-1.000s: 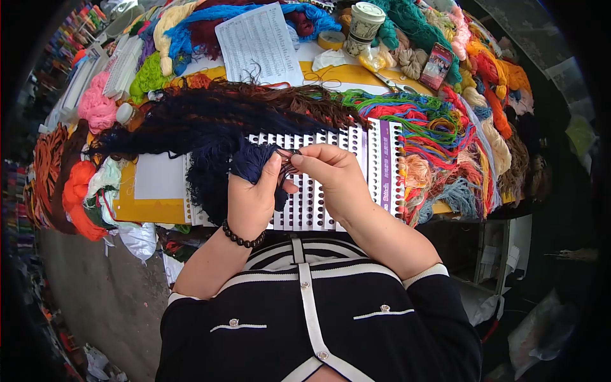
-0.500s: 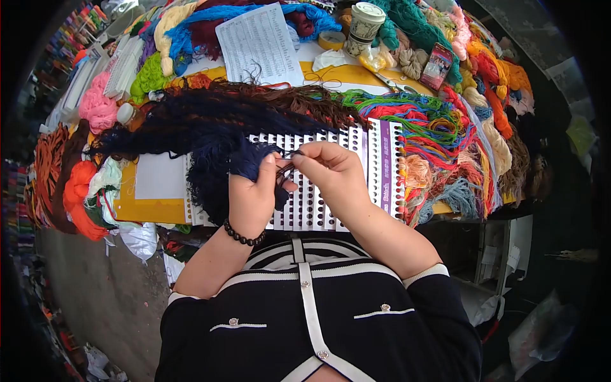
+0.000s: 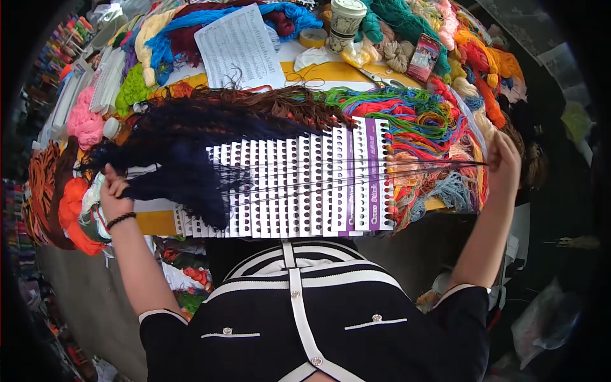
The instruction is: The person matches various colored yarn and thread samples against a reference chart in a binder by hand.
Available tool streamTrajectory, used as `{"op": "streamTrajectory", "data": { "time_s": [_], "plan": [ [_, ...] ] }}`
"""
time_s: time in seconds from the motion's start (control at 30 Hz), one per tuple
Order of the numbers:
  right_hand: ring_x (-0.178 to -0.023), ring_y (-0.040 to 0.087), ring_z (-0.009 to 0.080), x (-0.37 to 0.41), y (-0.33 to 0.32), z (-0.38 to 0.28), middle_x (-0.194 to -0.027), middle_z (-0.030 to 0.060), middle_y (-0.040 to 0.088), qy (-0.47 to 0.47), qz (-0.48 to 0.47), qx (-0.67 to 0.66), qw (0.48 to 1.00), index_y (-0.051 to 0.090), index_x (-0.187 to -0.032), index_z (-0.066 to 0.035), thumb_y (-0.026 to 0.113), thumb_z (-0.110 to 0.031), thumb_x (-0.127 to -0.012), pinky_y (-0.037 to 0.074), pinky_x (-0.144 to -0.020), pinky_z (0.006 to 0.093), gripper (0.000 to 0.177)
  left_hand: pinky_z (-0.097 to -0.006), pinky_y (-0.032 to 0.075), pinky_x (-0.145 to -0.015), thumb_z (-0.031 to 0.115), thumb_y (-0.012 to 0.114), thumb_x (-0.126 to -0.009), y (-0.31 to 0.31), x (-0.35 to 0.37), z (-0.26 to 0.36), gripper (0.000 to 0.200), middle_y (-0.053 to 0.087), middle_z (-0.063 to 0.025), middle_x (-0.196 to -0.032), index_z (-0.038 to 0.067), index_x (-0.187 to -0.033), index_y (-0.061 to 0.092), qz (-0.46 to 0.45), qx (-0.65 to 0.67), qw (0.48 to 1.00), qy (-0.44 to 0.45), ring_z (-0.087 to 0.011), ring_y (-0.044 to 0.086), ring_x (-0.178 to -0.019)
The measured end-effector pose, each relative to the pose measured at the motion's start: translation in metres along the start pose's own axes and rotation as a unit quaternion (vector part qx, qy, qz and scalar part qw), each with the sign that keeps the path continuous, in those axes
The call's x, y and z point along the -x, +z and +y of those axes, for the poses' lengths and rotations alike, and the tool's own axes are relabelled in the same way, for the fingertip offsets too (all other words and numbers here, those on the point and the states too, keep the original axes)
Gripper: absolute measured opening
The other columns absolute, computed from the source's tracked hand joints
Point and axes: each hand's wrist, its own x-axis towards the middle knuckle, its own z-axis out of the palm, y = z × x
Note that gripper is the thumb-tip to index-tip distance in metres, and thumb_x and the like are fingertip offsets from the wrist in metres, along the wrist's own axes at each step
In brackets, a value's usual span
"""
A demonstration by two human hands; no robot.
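My left hand (image 3: 116, 194), a dark bead bracelet at its wrist, is closed on one end of a navy thread skein (image 3: 181, 181) at the left. Far to the right, my right hand (image 3: 505, 159) grips the ends of several dark threads (image 3: 439, 167). These strands run taut across the table, back to the loose navy bundle. Beneath them lies a row of white perforated thread cards (image 3: 280, 213), some with purple printed strips. More dark blue thread (image 3: 210, 121) is heaped along the cards' upper edge.
Multicoloured threads (image 3: 420, 121) lie right of the cards. Behind are a printed sheet (image 3: 238, 48), a paper cup (image 3: 346, 24), a tape roll (image 3: 312, 38), scissors (image 3: 380, 77) and a red packet (image 3: 424, 57). Orange yarn (image 3: 79, 207) sits at the left edge.
My hands were together over the cards and have moved wide apart. The right hand has drawn dark strands out to the right; the left has pulled the navy skein leftward.
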Motion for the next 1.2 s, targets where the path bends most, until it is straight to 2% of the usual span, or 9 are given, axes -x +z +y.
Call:
{"op": "streamTrajectory", "data": {
  "time_s": [0.07,0.13,0.23,0.4,0.53,0.73,1.07,1.13,1.2],
  "plan": [
    [-0.079,0.059,0.0103,-0.016,-0.039,0.008,-0.091,0.0063,0.064,-0.142,0.237,0.373,0.886,0.063,-0.098,0.003,0.056,-0.013,-0.088,0.046,-0.070,0.0246,0.020,-0.0150,0.026,-0.038,0.013,0.037,-0.094,0.025,0.014,0.001,0.019,0.065,-0.0082,-0.106,0.000,-0.098,0.052,0.093,-0.150,0.979,0.101,-0.0030,0.035,-0.045],
    [-0.078,0.058,0.0110,-0.007,-0.008,-0.003,-0.088,0.0060,0.064,-0.200,0.236,0.359,0.881,0.064,-0.096,0.004,0.058,-0.014,-0.086,0.046,-0.069,0.0253,0.021,-0.0138,0.023,-0.037,0.015,0.043,-0.092,0.063,0.033,-0.041,0.024,0.065,-0.0074,-0.104,0.001,-0.108,0.053,0.043,-0.196,0.978,0.052,-0.0009,0.031,-0.044],
    [-0.077,0.058,0.0109,0.024,0.095,0.006,-0.086,0.0060,0.065,-0.047,-0.034,0.247,0.967,0.065,-0.100,0.000,0.064,-0.015,-0.081,0.046,-0.068,0.0244,0.024,-0.0128,0.020,-0.035,0.017,0.054,-0.087,0.114,0.063,-0.138,0.028,0.065,-0.0084,-0.096,0.003,-0.111,0.056,-0.162,-0.167,0.940,-0.249,0.0006,0.028,-0.040],
    [-0.062,0.058,0.0119,0.029,0.202,0.082,-0.071,0.0074,0.065,-0.051,-0.296,0.328,0.896,0.068,-0.090,0.001,0.061,-0.019,-0.082,0.046,-0.058,0.0256,0.023,-0.0149,0.031,-0.042,0.018,0.056,-0.087,0.162,0.106,-0.284,0.025,0.061,-0.0101,-0.108,0.002,-0.106,0.059,-0.208,-0.271,0.799,-0.494,-0.0032,0.048,-0.057],
    [-0.053,0.054,0.0097,0.016,0.218,0.103,-0.064,0.0050,0.060,0.075,-0.324,0.292,0.897,0.067,-0.084,0.002,0.054,-0.019,-0.084,0.044,-0.050,0.0244,0.024,-0.0222,0.045,-0.057,0.023,0.054,-0.089,0.174,0.117,-0.330,0.031,0.062,-0.0081,-0.107,0.002,-0.112,0.055,-0.217,-0.429,0.773,-0.414,-0.0150,0.060,-0.087],
    [-0.054,0.055,0.0107,0.008,0.218,0.105,-0.064,0.0032,0.060,0.218,-0.316,0.174,0.907,0.063,-0.078,0.000,0.052,-0.019,-0.085,0.045,-0.051,0.0233,0.023,-0.0227,0.044,-0.055,0.010,0.058,-0.083,0.166,0.116,-0.366,0.018,0.060,-0.0046,-0.079,0.000,-0.098,0.056,-0.278,-0.455,0.785,-0.314,-0.0119,0.058,-0.068],
    [-0.055,0.055,0.0097,0.009,0.220,0.100,-0.066,0.0024,0.059,0.111,-0.377,0.281,0.875,0.061,-0.080,-0.002,0.052,-0.019,-0.086,0.045,-0.051,0.0228,0.021,-0.0243,0.046,-0.055,0.007,0.061,-0.075,0.165,0.111,-0.374,0.014,0.063,-0.0055,-0.075,0.001,-0.088,0.060,-0.321,-0.612,0.695,-0.198,-0.0114,0.061,-0.067],
    [-0.060,0.056,0.0088,0.011,0.216,0.103,-0.070,0.0021,0.060,0.156,-0.324,0.185,0.915,0.059,-0.088,-0.003,0.053,-0.019,-0.087,0.045,-0.054,0.0222,0.017,-0.0257,0.047,-0.056,0.008,0.061,-0.074,0.160,0.106,-0.372,0.014,0.062,-0.0062,-0.071,0.000,-0.085,0.060,-0.373,-0.663,0.649,-0.001,-0.0127,0.060,-0.065],
    [-0.064,0.056,0.0081,0.011,0.214,0.105,-0.075,0.0021,0.060,0.178,-0.303,0.145,0.925,0.056,-0.094,-0.004,0.052,-0.017,-0.088,0.045,-0.056,0.0217,0.015,-0.0258,0.047,-0.058,0.008,0.060,-0.077,0.163,0.104,-0.363,0.015,0.063,-0.0078,-0.074,-0.001,-0.088,0.059,-0.379,-0.625,0.683,0.003,-0.0147,0.059,-0.064]
  ]
}}
